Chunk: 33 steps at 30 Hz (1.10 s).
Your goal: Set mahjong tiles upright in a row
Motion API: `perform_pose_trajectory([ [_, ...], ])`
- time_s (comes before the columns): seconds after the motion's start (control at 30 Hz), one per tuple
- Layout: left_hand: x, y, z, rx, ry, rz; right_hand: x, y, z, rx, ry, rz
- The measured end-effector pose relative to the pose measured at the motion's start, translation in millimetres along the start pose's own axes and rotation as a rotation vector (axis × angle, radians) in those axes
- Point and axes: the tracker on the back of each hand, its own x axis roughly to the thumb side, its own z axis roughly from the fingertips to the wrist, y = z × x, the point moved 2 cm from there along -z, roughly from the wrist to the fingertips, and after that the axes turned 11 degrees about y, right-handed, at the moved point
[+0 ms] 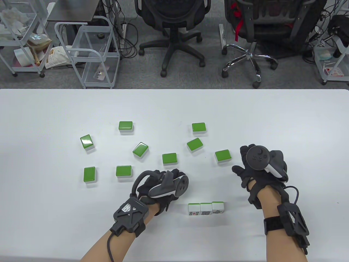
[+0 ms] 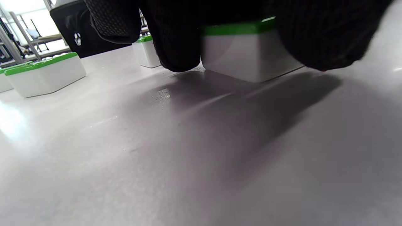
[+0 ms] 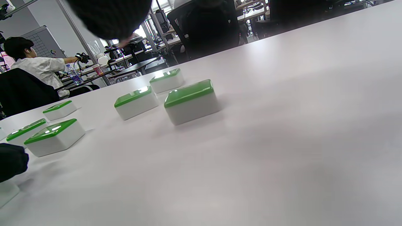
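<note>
Table view: three upright tiles (image 1: 206, 208) stand touching in a row at lower centre of the desk (image 1: 43, 114); nine flat tiles (image 1: 169, 158) lie scattered above. The left hand (image 1: 161, 187) sits lower centre, the right hand (image 1: 257, 169) spread and empty.

Left wrist view: fingers (image 2: 176, 40) pinch a flat tile (image 2: 248, 56) at top.

Right wrist view: flat tiles left of centre, untouched.

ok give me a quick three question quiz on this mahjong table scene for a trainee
1. How many green-backed white mahjong tiles stand upright in the row near the table's front edge?
2. True or false: the right hand is holding a tile.
3. Which hand has its fingers on a flat-lying tile: (a) left hand, (b) right hand?

Key: 1. Three, side by side, touching. 2. False; its open grip hovers beside a face-down tile. 3. (a), seen in the left wrist view.
</note>
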Motion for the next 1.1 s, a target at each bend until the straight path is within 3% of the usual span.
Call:
perform_pose_trajectory([
  [0.13,1.7,1.7,0.4,0.037,-0.005,-0.008,0.4,0.9,0.0,0.005,-0.003,0.009],
  [0.3,-9.7,12.1,5.4,-0.065,-0.042,0.092,-0.9,-0.5,1.3,0.005,-0.003,-0.006],
  [0.47,-20.3,10.6,14.9,-0.381,-0.135,0.436,-2.5,-1.9,1.8,0.005,-0.001,-0.024],
  [0.6,-9.6,1.7,21.1,-0.529,-0.192,0.456,-4.3,-1.2,2.6,0.017,0.004,-0.040],
  [1.1,-5.3,4.5,14.3,-0.454,-0.176,0.513,-6.3,-1.7,3.9,0.046,-0.002,-0.072],
])
